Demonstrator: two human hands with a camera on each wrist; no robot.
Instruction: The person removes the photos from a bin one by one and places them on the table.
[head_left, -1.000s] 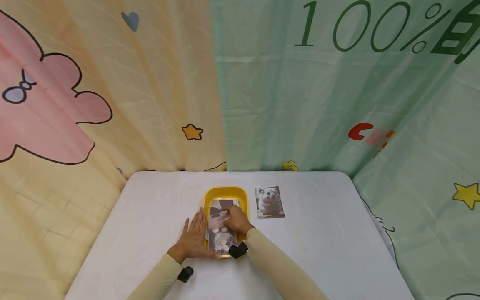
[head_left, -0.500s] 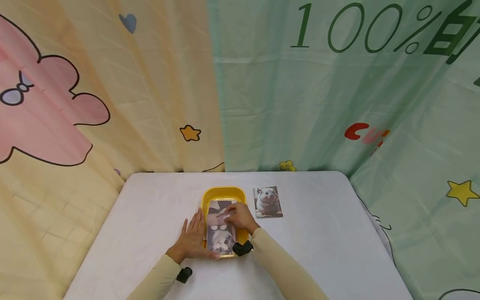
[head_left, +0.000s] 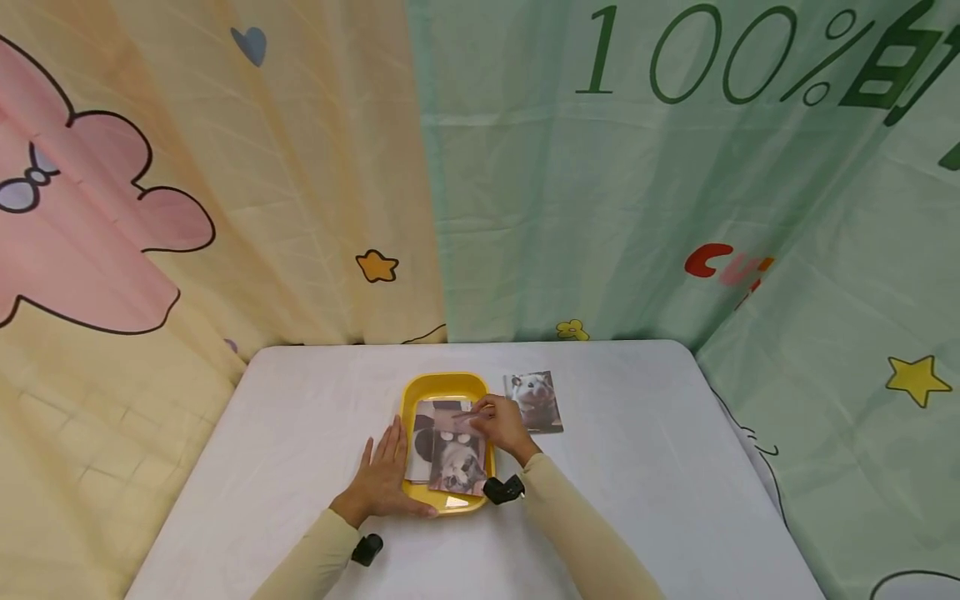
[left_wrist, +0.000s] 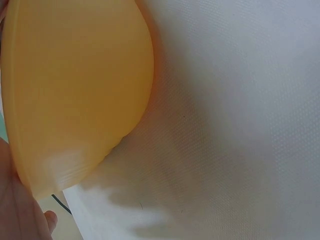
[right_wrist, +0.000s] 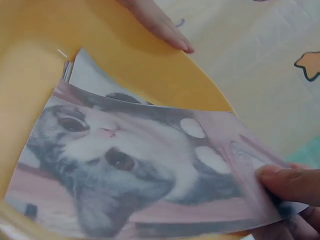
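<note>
In the head view, a yellow plastic tray stands on the table with photo cards lying in it. My right hand pinches one end of a photo of a grey-and-white cat. In the right wrist view the thumb lies on top of the cat photo, and fingers are below it. My left hand is spread along the tray's left side, its thumb at the near rim. The left wrist view shows the tray's outer wall with part of that hand beside it.
A hamster photo lies on the white table, just right of the tray and behind my right hand. Printed curtains hang behind the table and along its sides.
My right hand has lifted the cat photo and shifted it to the right, uncovering more of the cards beneath. The left hand has stayed at the tray. The head view has shifted slightly.
</note>
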